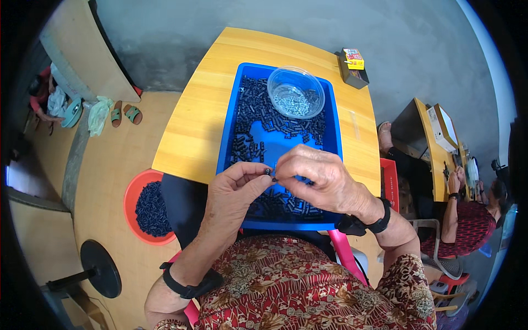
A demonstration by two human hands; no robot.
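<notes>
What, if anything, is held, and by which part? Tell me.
The left hand pinches a small black piece; which part is gripped cannot be told. Whether the right hand holds anything is unclear.

Decent soft light on the fingers (245,167), tiny glints on the clear tub (296,70) past them, table (192,118) edges bowing, corners blacked out.
</notes>
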